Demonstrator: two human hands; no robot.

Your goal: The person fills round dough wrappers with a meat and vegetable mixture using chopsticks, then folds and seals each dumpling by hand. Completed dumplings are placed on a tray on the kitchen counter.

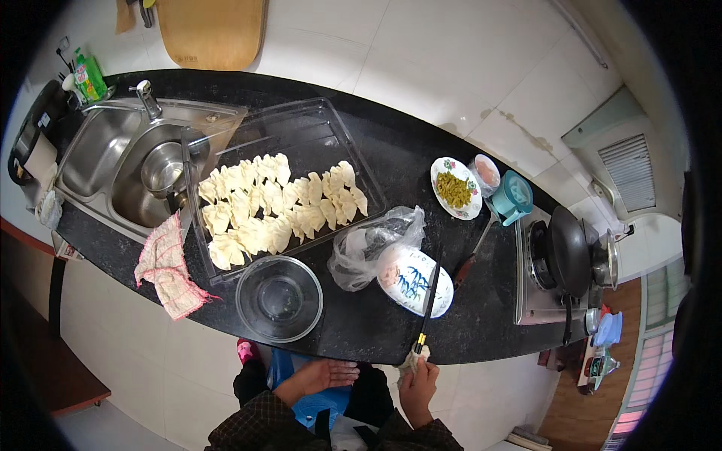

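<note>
My right hand [418, 389] grips a crumpled pale cloth [407, 363] at the counter's front edge. Just above the cloth are the banded ends of black chopsticks [432, 290], which lie across a white oval plate [443, 293] with blue markings. Some pale pink food sits at the plate's left side. My left hand [327, 376] is below the counter edge, palm showing and fingers stretched out, with nothing in it. Ahead of it stands a glass bowl [280, 299], nearly bare inside. Many folded dumplings [271, 197] lie in rows in a clear plastic tray [352, 149].
A plastic bag [361, 242] touches the oval plate. Farther right are a flowered plate of chopped green food [456, 189], a turquoise jug [512, 197] and a wok [568, 251] on the stove. A pink-edged cloth [169, 270] hangs over the counter edge by the double sink [101, 152].
</note>
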